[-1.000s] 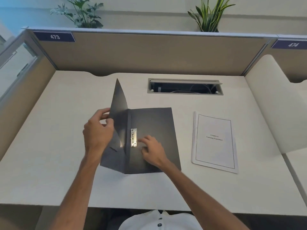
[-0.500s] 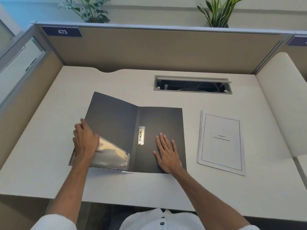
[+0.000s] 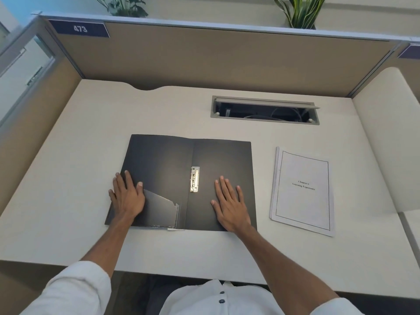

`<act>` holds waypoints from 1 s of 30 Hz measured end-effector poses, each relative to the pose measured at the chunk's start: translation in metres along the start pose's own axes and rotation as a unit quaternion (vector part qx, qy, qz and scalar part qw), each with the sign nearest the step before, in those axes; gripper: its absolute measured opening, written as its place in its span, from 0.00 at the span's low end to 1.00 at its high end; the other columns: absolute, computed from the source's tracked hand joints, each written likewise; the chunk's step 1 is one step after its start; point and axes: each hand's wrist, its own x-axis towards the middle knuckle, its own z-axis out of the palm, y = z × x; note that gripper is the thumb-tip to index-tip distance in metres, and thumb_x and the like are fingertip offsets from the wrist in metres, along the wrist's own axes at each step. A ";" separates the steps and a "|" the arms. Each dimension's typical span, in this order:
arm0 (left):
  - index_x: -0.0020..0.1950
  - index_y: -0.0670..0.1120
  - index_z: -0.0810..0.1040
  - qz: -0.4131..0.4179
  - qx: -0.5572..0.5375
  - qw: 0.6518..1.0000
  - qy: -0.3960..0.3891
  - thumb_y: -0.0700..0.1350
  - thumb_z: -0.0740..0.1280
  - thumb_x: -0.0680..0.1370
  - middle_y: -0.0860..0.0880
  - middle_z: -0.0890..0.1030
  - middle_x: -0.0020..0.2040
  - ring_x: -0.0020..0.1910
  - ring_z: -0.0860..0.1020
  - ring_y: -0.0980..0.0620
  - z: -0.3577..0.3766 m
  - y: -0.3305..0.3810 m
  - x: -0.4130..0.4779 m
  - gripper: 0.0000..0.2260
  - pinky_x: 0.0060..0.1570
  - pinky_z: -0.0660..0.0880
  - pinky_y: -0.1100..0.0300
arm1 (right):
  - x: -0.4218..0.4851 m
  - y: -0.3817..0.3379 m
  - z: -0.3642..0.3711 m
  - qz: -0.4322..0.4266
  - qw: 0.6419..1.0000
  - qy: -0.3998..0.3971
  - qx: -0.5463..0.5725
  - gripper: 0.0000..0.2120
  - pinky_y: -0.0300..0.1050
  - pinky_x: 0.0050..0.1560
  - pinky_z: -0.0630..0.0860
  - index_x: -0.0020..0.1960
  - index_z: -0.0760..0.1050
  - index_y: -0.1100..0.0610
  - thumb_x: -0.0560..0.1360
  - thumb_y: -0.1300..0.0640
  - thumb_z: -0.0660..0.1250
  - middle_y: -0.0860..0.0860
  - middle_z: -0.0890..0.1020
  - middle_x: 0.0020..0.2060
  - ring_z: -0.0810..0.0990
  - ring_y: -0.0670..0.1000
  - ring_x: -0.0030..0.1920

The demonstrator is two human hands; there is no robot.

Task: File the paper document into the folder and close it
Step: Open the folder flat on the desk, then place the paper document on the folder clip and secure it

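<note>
Dark grey clip folder (image 3: pixel 181 178) lies fully open and flat on the pale desk (image 3: pixel 68 178), spine running roughly 12 to 6 o'clock. Metal spring clip (image 3: pixel 195 179) sits just right of the spine, about mid-height, nothing under it. Left hand (image 3: pixel 127 196) rests palm down with fingers spread on the inside front cover near its 8 o'clock corner, outer fingers reaching past the cover's edge; it holds nothing. At 3 o'clock of that hand, a clear corner pocket (image 3: pixel 161 210) on the lower part of the cover. Right hand (image 3: pixel 230 205) lies flat and splayed on the back panel toward its 6 o'clock edge, at 4 o'clock of the clip and apart from it, also holding nothing. Paper document (image 3: pixel 302 192), a stapled or stacked set with a bordered title page reading "Chapter 6 Learning Experience", lies on the desk at 3 o'clock of the folder, near but not touching, tilted slightly off the folder's line. Cable tray opening (image 3: pixel 264 110) is set in the desk at 12 o'clock of the folder's right panel. Partition label (image 3: pixel 79 28) reads 473, at 11 o'clock.
</note>
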 end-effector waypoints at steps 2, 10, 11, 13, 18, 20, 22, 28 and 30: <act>0.90 0.39 0.48 0.010 0.002 1.000 0.012 0.50 0.53 0.91 0.37 0.47 0.91 0.91 0.48 0.37 0.003 0.003 -0.004 0.30 0.89 0.49 0.36 | 0.000 0.000 0.000 0.001 1.000 0.000 0.002 0.34 0.61 0.91 0.40 0.91 0.36 0.50 0.91 0.40 0.43 0.48 0.36 0.90 0.36 0.51 0.91; 0.90 0.41 0.53 0.199 -0.031 0.979 0.028 0.47 0.58 0.91 0.42 0.51 0.91 0.92 0.49 0.42 0.009 0.037 -0.008 0.29 0.91 0.48 0.43 | 0.006 -0.005 -0.007 0.020 0.998 0.033 0.053 0.32 0.59 0.91 0.40 0.91 0.38 0.50 0.92 0.44 0.45 0.46 0.39 0.91 0.38 0.47 0.91; 0.90 0.41 0.53 0.224 -0.029 0.974 0.018 0.48 0.58 0.91 0.43 0.50 0.91 0.92 0.48 0.44 0.009 0.045 -0.008 0.30 0.91 0.48 0.43 | 0.008 -0.006 -0.010 0.021 0.997 0.042 0.062 0.32 0.59 0.91 0.41 0.91 0.38 0.50 0.92 0.44 0.46 0.45 0.40 0.91 0.39 0.47 0.91; 0.91 0.42 0.51 0.270 -0.025 0.962 -0.010 0.49 0.58 0.91 0.45 0.48 0.92 0.92 0.46 0.46 0.012 0.062 -0.009 0.31 0.91 0.46 0.45 | 0.014 -0.007 -0.016 0.022 0.996 0.047 0.067 0.32 0.59 0.91 0.41 0.91 0.37 0.50 0.92 0.45 0.46 0.46 0.39 0.91 0.39 0.47 0.91; 0.91 0.44 0.42 0.294 0.000 0.950 -0.102 0.53 0.58 0.91 0.47 0.41 0.92 0.92 0.40 0.48 0.023 0.099 -0.010 0.35 0.91 0.42 0.46 | 0.031 -0.008 -0.027 0.028 0.997 0.028 0.072 0.32 0.61 0.91 0.42 0.91 0.37 0.50 0.92 0.45 0.47 0.48 0.38 0.91 0.38 0.49 0.92; 0.91 0.44 0.40 0.290 0.018 0.948 -0.130 0.54 0.58 0.91 0.47 0.39 0.91 0.91 0.39 0.47 0.027 0.104 -0.010 0.36 0.91 0.41 0.46 | 0.034 -0.006 -0.028 0.032 0.996 0.015 0.076 0.32 0.61 0.91 0.42 0.91 0.37 0.50 0.92 0.45 0.46 0.48 0.37 0.90 0.38 0.49 0.91; 0.90 0.43 0.38 0.288 0.039 0.945 -0.147 0.55 0.56 0.91 0.46 0.37 0.91 0.91 0.38 0.47 0.029 0.105 -0.010 0.37 0.91 0.40 0.46 | 0.034 -0.004 -0.026 0.035 0.997 -0.004 0.075 0.32 0.62 0.91 0.41 0.91 0.36 0.51 0.92 0.44 0.45 0.49 0.36 0.90 0.37 0.50 0.91; 0.90 0.42 0.36 0.291 0.056 0.938 -0.180 0.54 0.57 0.91 0.46 0.34 0.90 0.91 0.35 0.47 0.034 0.101 -0.007 0.38 0.90 0.37 0.46 | 0.034 -0.001 -0.021 0.035 0.998 -0.016 0.057 0.32 0.62 0.91 0.40 0.91 0.34 0.51 0.92 0.43 0.43 0.49 0.34 0.90 0.35 0.51 0.91; 0.89 0.42 0.34 0.291 0.055 0.936 -0.188 0.55 0.56 0.91 0.46 0.33 0.90 0.90 0.35 0.47 0.034 0.100 -0.006 0.38 0.90 0.36 0.46 | 0.034 -0.001 -0.020 0.034 0.998 -0.014 0.053 0.32 0.62 0.91 0.40 0.91 0.34 0.51 0.92 0.43 0.43 0.49 0.34 0.90 0.35 0.51 0.91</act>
